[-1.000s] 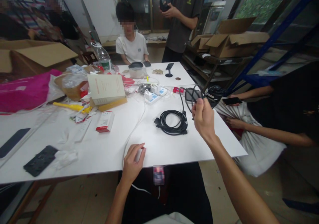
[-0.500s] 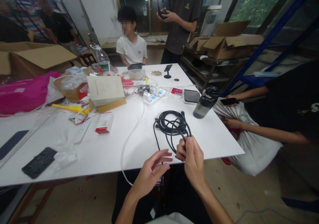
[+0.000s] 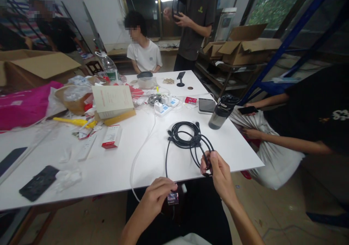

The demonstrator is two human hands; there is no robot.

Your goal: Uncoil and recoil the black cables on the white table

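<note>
A coiled black cable (image 3: 185, 135) lies on the white table (image 3: 114, 165) in front of me. My right hand (image 3: 219, 176) is closed round loops of that cable at the table's near edge. A single black strand runs from the coil down to my left hand (image 3: 158, 192), which pinches its end just below the table edge, next to a small white plug (image 3: 184, 188). A white cord (image 3: 141, 148) runs from the power strip (image 3: 166, 105) across the table and over the near edge beside my left hand.
A dark water bottle (image 3: 220, 113), a phone (image 3: 206, 105) and a red-and-white box (image 3: 112, 136) stand near the coil. Books, bags and cardboard boxes (image 3: 35, 67) crowd the left. One person sits at the far side, another stands behind, another person's arm (image 3: 283, 143) reaches in at the right.
My right hand brought the cable loops down from above the table toward the near edge. My left hand left the tabletop, reached in, then drew one strand down below the edge.
</note>
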